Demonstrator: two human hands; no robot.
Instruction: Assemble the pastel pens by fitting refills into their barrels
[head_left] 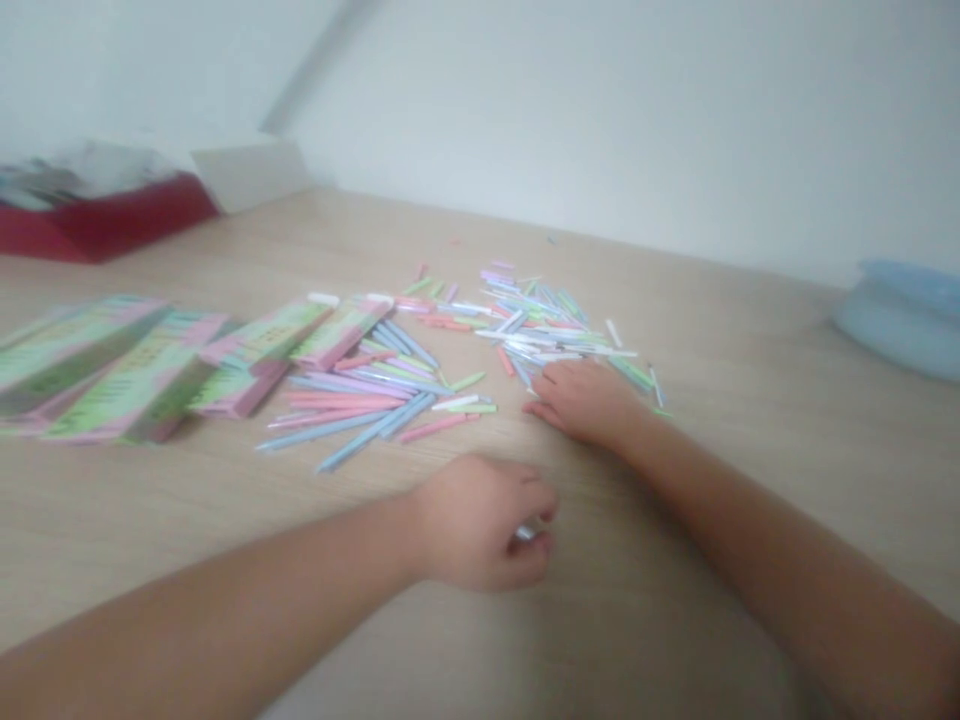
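My left hand (491,522) is curled closed just above the table, and a bit of something pale blue-white shows between its thumb and fingers. It looks like one of the thin sticks, mostly hidden by the hand. At the near edge of a loose pile of thin pastel sticks (551,325), my right hand (589,402) lies low with thumb and fingers slightly apart, touching or nearly touching the sticks. A second heap of longer sticks (367,395) in blue, pink and lilac lies to its left. Blur hides what the sticks are exactly.
Several long pink-and-green printed boxes (135,375) lie on the left of the wooden table (225,520). Behind them stands a red box (142,215) with a white flap (251,175). A pale blue rounded object (904,315) sits at far right. A white wall (600,120) closes the back.
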